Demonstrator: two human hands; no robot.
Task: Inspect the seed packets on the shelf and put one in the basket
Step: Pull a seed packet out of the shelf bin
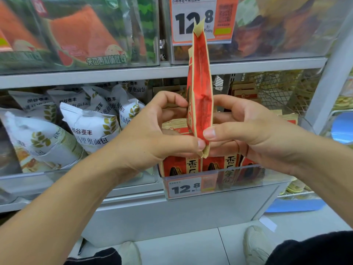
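Observation:
A red and tan seed packet stands upright and edge-on to me in front of the shelf. My left hand pinches its lower edge from the left, thumb near the bottom corner and fingers curled round the far side. My right hand pinches the same lower edge from the right with thumb and fingers. More red seed packets stand in a clear shelf tray just below my hands. No basket is in view.
White bread bags fill the shelf bin to the left. Above, clear bins hold watermelon-print toast packs and a 12.8 price card. A white shelf post rises at right. Below, my two shoes stand on the tiled floor.

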